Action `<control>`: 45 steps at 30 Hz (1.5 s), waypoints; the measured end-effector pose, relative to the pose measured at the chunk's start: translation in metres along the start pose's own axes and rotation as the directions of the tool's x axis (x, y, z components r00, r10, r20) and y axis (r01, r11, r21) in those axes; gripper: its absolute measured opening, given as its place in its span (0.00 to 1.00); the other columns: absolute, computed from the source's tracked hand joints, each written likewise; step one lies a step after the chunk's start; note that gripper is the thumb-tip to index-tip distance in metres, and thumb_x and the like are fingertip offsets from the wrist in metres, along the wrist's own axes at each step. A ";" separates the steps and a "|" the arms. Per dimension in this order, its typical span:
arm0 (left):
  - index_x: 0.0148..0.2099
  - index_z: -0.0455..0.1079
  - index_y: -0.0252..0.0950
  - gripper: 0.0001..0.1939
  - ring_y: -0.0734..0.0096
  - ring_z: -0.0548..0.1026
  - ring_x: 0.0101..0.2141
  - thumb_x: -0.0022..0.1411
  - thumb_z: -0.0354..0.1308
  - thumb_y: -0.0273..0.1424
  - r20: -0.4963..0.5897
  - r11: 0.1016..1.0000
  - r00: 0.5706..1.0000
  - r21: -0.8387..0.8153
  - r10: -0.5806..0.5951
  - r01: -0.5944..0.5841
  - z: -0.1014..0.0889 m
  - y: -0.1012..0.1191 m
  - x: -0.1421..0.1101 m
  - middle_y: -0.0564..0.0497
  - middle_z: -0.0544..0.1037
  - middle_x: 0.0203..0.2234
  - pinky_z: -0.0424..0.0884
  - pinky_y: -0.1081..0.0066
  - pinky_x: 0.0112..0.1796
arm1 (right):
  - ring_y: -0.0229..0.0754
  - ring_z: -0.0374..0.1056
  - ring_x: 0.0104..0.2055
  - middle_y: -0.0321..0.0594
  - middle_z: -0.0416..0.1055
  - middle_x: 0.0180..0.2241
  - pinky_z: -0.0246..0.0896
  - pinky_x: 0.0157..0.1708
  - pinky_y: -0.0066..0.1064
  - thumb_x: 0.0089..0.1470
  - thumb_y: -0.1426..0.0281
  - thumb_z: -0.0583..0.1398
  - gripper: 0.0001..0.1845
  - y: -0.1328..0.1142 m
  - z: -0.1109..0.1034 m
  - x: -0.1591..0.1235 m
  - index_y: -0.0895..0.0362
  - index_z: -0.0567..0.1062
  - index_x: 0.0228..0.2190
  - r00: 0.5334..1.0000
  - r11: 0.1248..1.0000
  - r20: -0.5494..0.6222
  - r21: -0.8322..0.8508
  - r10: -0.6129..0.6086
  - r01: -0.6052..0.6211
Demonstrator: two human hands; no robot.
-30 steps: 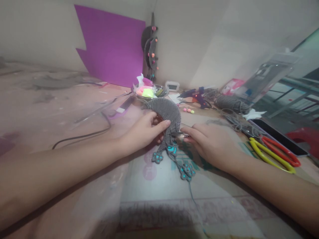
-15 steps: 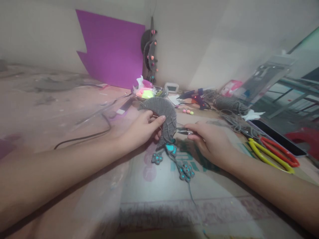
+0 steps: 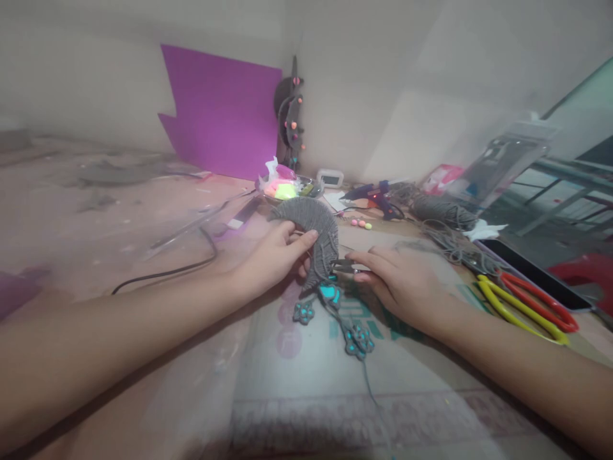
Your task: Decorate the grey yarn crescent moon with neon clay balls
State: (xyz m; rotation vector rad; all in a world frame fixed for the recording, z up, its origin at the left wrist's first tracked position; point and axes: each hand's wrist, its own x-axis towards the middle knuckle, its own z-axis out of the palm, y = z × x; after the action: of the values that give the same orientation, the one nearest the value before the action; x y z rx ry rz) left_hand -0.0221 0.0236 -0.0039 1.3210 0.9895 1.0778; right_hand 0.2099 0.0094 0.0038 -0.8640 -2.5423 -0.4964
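My left hand (image 3: 287, 250) is closed on a crescent moon (image 3: 318, 220) wound in grey yarn, thumb on its front and fingers behind. Teal-centred yarn flowers (image 3: 358, 340) and a teal-and-grey piece (image 3: 330, 294) hang from the moon's lower tip on cords. A smaller flower (image 3: 303, 312) lies to their left. In my right hand (image 3: 390, 278) is a small pair of thread snips (image 3: 343, 266), pinched between thumb and fingers. Their dark tips are at the moon's lower right edge; whether they touch the yarn I cannot tell.
Behind the moon are a tray of bright beads (image 3: 286, 190), a glue gun (image 3: 373, 196) and loose beads (image 3: 361, 223). Grey yarn (image 3: 443, 212), a phone (image 3: 536, 271) and red-and-yellow-handled scissors (image 3: 527, 310) lie right. A purple sheet (image 3: 225, 115) leans against the wall.
The snips' tips have come slightly lower and closer along the moon's right edge. My left hand keeps its hold. The whole view has shifted a little.
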 end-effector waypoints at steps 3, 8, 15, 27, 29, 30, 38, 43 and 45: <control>0.33 0.60 0.37 0.12 0.77 0.69 0.16 0.67 0.56 0.35 0.013 1.000 1.000 0.001 0.010 -0.010 -0.001 -0.001 0.001 0.59 0.69 0.17 0.65 0.78 0.19 | 0.39 0.67 0.28 0.42 0.74 0.29 0.58 0.28 0.28 0.68 0.67 0.50 0.17 0.000 0.001 -0.001 0.61 0.76 0.46 1.000 1.000 -0.004 0.003 -0.007 0.007; 0.33 0.60 0.37 0.12 0.77 0.69 0.16 0.67 0.57 0.36 0.014 1.000 1.000 0.018 0.000 0.000 -0.001 -0.001 0.001 0.59 0.69 0.16 0.64 0.78 0.18 | 0.39 0.66 0.28 0.41 0.73 0.28 0.57 0.27 0.29 0.68 0.68 0.49 0.17 0.001 0.003 -0.001 0.60 0.77 0.44 1.000 1.000 -0.009 0.003 -0.019 0.019; 0.33 0.60 0.37 0.11 0.77 0.70 0.17 0.67 0.56 0.34 -0.002 0.999 1.000 0.044 0.013 -0.013 -0.001 -0.004 0.001 0.58 0.69 0.17 0.66 0.78 0.19 | 0.39 0.67 0.28 0.40 0.72 0.28 0.56 0.27 0.30 0.68 0.67 0.49 0.18 0.002 0.002 -0.002 0.59 0.76 0.44 0.999 0.999 -0.017 0.031 0.032 -0.032; 0.31 0.60 0.36 0.12 0.78 0.68 0.15 0.67 0.56 0.33 -0.018 0.999 1.000 -0.043 0.003 -0.003 0.001 -0.002 0.000 0.58 0.69 0.15 0.61 0.78 0.17 | 0.41 0.68 0.29 0.42 0.73 0.29 0.58 0.28 0.30 0.69 0.65 0.48 0.19 0.001 0.003 -0.002 0.62 0.75 0.45 0.998 0.998 -0.057 0.045 -0.036 0.038; 0.32 0.60 0.36 0.12 0.78 0.67 0.16 0.67 0.56 0.34 -0.010 0.996 1.000 -0.087 0.003 -0.004 0.000 -0.003 0.001 0.58 0.69 0.16 0.62 0.78 0.18 | 0.40 0.68 0.29 0.42 0.73 0.29 0.59 0.28 0.30 0.69 0.66 0.49 0.18 0.000 0.002 -0.001 0.62 0.75 0.45 0.997 0.997 -0.061 0.046 -0.053 0.056; 0.32 0.60 0.36 0.12 0.78 0.67 0.16 0.66 0.57 0.35 -0.006 0.994 1.000 -0.107 0.005 -0.005 0.000 -0.005 0.002 0.58 0.69 0.16 0.62 0.78 0.18 | 0.40 0.68 0.29 0.42 0.73 0.29 0.59 0.28 0.30 0.69 0.66 0.49 0.18 0.000 0.002 -0.001 0.62 0.74 0.45 0.996 0.997 -0.064 0.044 -0.060 0.063; 0.28 0.60 0.36 0.17 0.80 0.66 0.16 0.65 0.58 0.39 0.082 0.997 0.995 -0.060 0.061 -0.056 -0.006 -0.010 0.007 0.58 0.68 0.16 0.62 0.79 0.19 | 0.40 0.68 0.28 0.42 0.74 0.29 0.60 0.27 0.29 0.69 0.65 0.49 0.19 -0.002 0.000 0.001 0.63 0.75 0.44 0.994 0.996 -0.076 0.036 -0.084 0.087; 0.29 0.61 0.36 0.17 0.80 0.67 0.17 0.65 0.59 0.41 0.088 0.998 0.995 -0.051 0.045 -0.041 -0.006 -0.009 0.006 0.57 0.69 0.17 0.61 0.79 0.19 | 0.39 0.69 0.28 0.41 0.74 0.28 0.60 0.28 0.29 0.69 0.63 0.48 0.20 -0.007 0.001 0.004 0.62 0.75 0.43 0.993 0.994 -0.085 0.061 -0.086 0.092; 0.29 0.61 0.36 0.17 0.80 0.67 0.17 0.65 0.59 0.41 0.096 0.997 0.994 -0.062 0.042 -0.036 -0.006 -0.008 0.005 0.57 0.69 0.17 0.61 0.79 0.18 | 0.39 0.68 0.28 0.41 0.74 0.28 0.60 0.28 0.28 0.69 0.63 0.47 0.21 -0.008 0.002 0.006 0.62 0.75 0.42 0.993 0.994 -0.083 0.066 -0.082 0.087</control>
State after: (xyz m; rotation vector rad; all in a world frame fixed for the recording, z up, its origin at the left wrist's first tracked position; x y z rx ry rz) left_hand -0.0262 0.0303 -0.0122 1.3355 0.8556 1.0547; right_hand 0.2002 0.0074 0.0030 -0.7004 -2.5150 -0.4561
